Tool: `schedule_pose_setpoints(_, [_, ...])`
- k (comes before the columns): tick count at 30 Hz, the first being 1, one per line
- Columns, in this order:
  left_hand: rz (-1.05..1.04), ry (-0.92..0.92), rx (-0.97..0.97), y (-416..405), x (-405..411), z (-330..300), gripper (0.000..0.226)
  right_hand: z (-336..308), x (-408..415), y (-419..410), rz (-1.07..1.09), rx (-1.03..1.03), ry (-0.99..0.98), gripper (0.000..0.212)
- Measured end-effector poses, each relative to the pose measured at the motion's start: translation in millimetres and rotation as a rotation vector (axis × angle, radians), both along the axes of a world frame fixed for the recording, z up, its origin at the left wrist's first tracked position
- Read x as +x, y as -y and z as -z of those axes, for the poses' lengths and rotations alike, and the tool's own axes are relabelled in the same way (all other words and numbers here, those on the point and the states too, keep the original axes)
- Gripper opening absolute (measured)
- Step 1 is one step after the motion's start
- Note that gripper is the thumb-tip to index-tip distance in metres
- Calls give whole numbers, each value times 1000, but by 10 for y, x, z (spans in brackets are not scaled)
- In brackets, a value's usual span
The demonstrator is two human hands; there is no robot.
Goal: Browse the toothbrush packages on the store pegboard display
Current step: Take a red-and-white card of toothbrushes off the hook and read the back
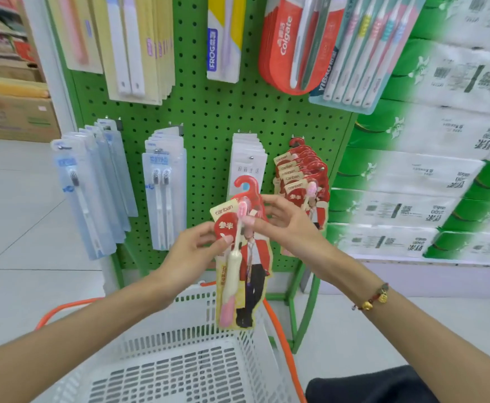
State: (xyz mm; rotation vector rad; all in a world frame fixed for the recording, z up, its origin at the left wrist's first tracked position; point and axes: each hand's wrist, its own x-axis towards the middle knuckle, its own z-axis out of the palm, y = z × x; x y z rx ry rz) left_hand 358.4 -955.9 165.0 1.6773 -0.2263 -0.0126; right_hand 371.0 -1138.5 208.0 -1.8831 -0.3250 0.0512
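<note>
Left hand (193, 251) pinched red toothbrush package (245, 266) at left edge, thumb on front. Right hand (286, 225) pinched same package at upper right edge. Package hung upright between hands, above white basket (180, 370), before green pegboard (209, 117). Matching red packages (302, 175) hung on peg just beside right hand.

The top edge cut off the Colgate packs (281, 50), the stacked tissue packs (429, 175) at right were blurred, and the held package (246, 271) probably hid some fingertips.
</note>
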Motion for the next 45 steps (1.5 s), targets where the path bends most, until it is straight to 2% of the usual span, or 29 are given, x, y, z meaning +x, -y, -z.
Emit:
schedule_pose_setpoints(4, [16, -15, -8, -7, 7, 8, 14, 48, -1, -27, 44, 41, 95, 31])
schedule_pose_setpoints(10, [40, -43, -32, 29, -54, 20, 14, 10, 1, -21, 70, 69, 27, 20])
schedule_pose_setpoints(18, [80, -86, -136, 69, -148, -38, 17, 60, -10, -20, 90, 47, -39, 35])
schedule_pose_setpoints(26, [-145, 19, -309, -38, -70, -183, 12, 194, -32, -23, -66, -26, 20, 21])
schedule_pose_setpoints(28, [-216, 29, -341, -79, -35, -193, 11, 200, -4, 23, -87, -42, -20, 29])
schedule_pose_setpoints(30, [-265, 36, -354, -116, -8, -188, 10, 211, 6, 46, -108, -81, -64, 48])
schedule_pose_setpoints(34, [-300, 28, -392, -180, 24, -186, 8, 228, -14, 46, -175, -145, -83, 56])
schedule_pose_setpoints(39, [-308, 26, -419, -214, 24, -202, 7, 243, -24, 38, -138, -158, -44, 54])
schedule_pose_setpoints(45, [-287, 53, -398, -154, -32, -226, 9, 270, -61, 3, -170, -226, 81, 41])
